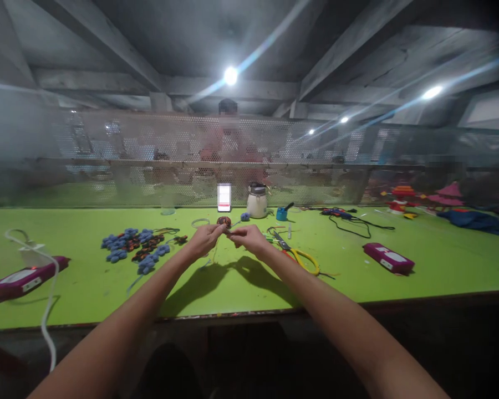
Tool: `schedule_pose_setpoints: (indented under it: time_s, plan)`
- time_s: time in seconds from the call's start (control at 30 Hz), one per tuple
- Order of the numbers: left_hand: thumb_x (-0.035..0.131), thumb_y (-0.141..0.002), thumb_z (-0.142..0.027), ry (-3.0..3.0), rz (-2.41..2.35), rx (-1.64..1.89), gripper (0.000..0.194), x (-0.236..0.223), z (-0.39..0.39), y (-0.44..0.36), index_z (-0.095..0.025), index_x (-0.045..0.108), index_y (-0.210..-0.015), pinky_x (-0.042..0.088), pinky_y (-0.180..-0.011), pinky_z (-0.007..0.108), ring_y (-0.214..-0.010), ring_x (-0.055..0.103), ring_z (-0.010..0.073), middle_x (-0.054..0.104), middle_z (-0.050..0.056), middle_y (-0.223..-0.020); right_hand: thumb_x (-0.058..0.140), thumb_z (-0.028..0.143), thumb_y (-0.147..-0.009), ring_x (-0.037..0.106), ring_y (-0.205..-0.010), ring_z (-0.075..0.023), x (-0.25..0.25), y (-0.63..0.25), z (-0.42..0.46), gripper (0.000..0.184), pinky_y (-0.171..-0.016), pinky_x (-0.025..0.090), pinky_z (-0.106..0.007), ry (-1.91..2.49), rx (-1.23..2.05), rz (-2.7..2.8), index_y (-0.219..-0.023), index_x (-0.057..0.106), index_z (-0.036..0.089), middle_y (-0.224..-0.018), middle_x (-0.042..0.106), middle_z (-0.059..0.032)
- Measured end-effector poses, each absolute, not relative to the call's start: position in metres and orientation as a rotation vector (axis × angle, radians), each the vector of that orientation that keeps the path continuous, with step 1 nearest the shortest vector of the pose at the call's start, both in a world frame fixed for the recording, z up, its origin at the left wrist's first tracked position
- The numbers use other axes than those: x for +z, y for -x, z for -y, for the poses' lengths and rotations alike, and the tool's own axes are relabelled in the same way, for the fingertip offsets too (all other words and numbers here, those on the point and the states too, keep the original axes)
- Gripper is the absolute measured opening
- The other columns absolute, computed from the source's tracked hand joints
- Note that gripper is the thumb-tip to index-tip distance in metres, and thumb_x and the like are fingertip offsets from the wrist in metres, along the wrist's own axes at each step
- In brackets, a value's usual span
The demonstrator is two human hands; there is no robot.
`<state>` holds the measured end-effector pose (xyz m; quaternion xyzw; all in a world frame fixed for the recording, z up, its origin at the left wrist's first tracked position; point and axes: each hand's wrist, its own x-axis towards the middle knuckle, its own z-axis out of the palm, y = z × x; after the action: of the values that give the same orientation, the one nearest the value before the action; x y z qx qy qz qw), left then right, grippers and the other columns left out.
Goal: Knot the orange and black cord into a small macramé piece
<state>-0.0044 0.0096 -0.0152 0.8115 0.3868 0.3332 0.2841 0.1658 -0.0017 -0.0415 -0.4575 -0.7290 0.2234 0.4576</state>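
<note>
Both hands meet above the middle of the green table. My left hand (205, 238) pinches a small dark brown and orange yarn piece (223, 221), which shows just above its fingertips. Close beside it, my right hand (249, 238) has its fingertips pressed together at the lower edge of the same piece; what exactly lies in that pinch is too small to make out. A thin yellowish strand (215, 252) hangs below the fingers. To the left lie several blue crocheted flowers (147, 263) mixed with dark brown and orange ones (149, 244). Yellow-handled scissors (303, 260) rest right of my right hand.
A lit phone (224, 198) and a white jar (256, 202) stand at the back, near a blue pot (281, 214). Purple power strips (388, 258) sit at both sides, a white cable (52, 293) hanging over the left edge. Behind a perforated screen (170, 138) is a person (228, 138).
</note>
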Motion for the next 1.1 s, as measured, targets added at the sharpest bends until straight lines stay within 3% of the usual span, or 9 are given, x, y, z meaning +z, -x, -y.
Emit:
schedule_pose_setpoints:
  time_s: [0.07, 0.27, 0.47, 0.6, 0.73, 0.83, 0.97, 1.03, 1.1]
  plan:
    - [0.033, -0.084, -0.051, -2.130, -1.057, 0.876, 0.051, -0.019, -0.013, 0.009, -0.010, 0.065, -0.088, 0.023, -0.043, 0.024, -0.038, 0.026, 0.0100, 0.027, -0.007, -0.042, 0.056, 0.020, -0.078, 0.052, -0.052, -0.0127, -0.043, -0.173, 0.005, 0.018, -0.052, 0.042, -0.025, 1.115, 0.426, 1.784, -0.079, 0.071, 0.011, -0.055, 0.060, -0.0024]
    - [0.035, -0.081, -0.056, -2.078, -1.063, 0.758, 0.053, -0.038, -0.017, 0.007, -0.010, 0.063, -0.072, 0.026, -0.041, 0.023, -0.037, 0.028, 0.0092, 0.029, -0.007, -0.042, 0.049, 0.017, -0.085, 0.049, -0.089, -0.0217, -0.027, -0.184, 0.034, 0.018, -0.081, 0.039, -0.039, 0.933, 0.076, 1.872, -0.087, 0.067, 0.015, -0.088, 0.060, -0.0099]
    - [0.033, -0.082, -0.053, -2.176, -1.088, 0.780, 0.053, -0.039, -0.012, 0.000, -0.012, 0.063, -0.069, 0.027, -0.043, 0.024, -0.037, 0.030, 0.0101, 0.031, -0.006, -0.041, 0.048, 0.015, -0.084, 0.049, -0.078, -0.0191, -0.015, -0.165, 0.088, 0.015, -0.075, 0.041, -0.034, 0.635, -0.052, 2.264, -0.073, 0.058, 0.016, -0.076, 0.058, -0.0073]
    - [0.034, -0.084, -0.050, -2.319, -1.115, 0.846, 0.050, -0.025, -0.007, -0.002, -0.014, 0.064, -0.068, 0.029, -0.048, 0.025, -0.042, 0.037, 0.0122, 0.038, -0.004, -0.043, 0.053, 0.022, -0.079, 0.048, -0.062, -0.0158, -0.011, -0.163, 0.100, 0.025, -0.065, 0.040, -0.029, 0.857, -0.030, 2.615, -0.055, 0.054, 0.017, -0.058, 0.055, -0.0032]
    - [0.034, -0.087, -0.045, -2.448, -1.208, 0.917, 0.046, -0.019, 0.001, -0.002, -0.015, 0.064, -0.070, 0.033, -0.057, 0.028, -0.055, 0.049, 0.0166, 0.053, 0.003, -0.056, 0.051, 0.016, -0.080, 0.057, -0.062, -0.0158, -0.006, -0.174, 0.064, 0.015, -0.062, 0.041, -0.027, 1.445, 0.114, 2.567, -0.078, 0.066, 0.014, -0.065, 0.064, -0.0053]
    - [0.034, -0.088, -0.045, -2.488, -1.278, 0.884, 0.044, -0.027, 0.000, -0.007, -0.016, 0.064, -0.076, 0.038, -0.063, 0.031, -0.065, 0.055, 0.0202, 0.060, 0.006, -0.066, 0.047, 0.009, -0.084, 0.061, -0.064, -0.0147, -0.005, -0.177, 0.023, 0.022, -0.062, 0.045, -0.025, 1.653, 0.136, 2.444, -0.098, 0.064, 0.012, -0.069, 0.066, -0.0055]
    - [0.039, -0.089, -0.039, -2.441, -1.392, 0.764, 0.034, -0.039, -0.027, -0.023, -0.014, 0.063, -0.091, 0.044, -0.076, 0.039, -0.084, 0.058, 0.0226, 0.063, 0.009, -0.087, 0.052, 0.028, -0.088, 0.059, -0.091, -0.0190, -0.016, -0.164, -0.028, 0.029, -0.077, 0.050, -0.038, 1.840, 0.027, 2.253, -0.113, 0.053, 0.015, -0.111, 0.057, -0.0083]
    - [0.050, -0.086, -0.032, -2.376, -1.449, 0.702, 0.031, -0.040, -0.054, -0.029, -0.015, 0.053, -0.112, 0.048, -0.079, 0.041, -0.093, 0.057, 0.0199, 0.056, 0.009, -0.111, 0.052, 0.029, -0.088, 0.058, -0.095, -0.0204, -0.022, -0.154, -0.052, 0.031, -0.079, 0.049, -0.040, 1.881, -0.033, 2.184, -0.116, 0.052, 0.015, -0.115, 0.055, -0.0087]
    - [0.051, -0.086, -0.031, -2.304, -1.492, 0.661, 0.033, -0.037, -0.083, -0.031, -0.016, 0.051, -0.115, 0.049, -0.079, 0.041, -0.096, 0.056, 0.0207, 0.054, 0.009, -0.115, 0.052, 0.028, -0.088, 0.058, -0.096, -0.0205, -0.025, -0.147, -0.077, 0.031, -0.079, 0.049, -0.040, 1.907, -0.065, 2.143, -0.115, 0.052, 0.015, -0.115, 0.055, -0.0091]
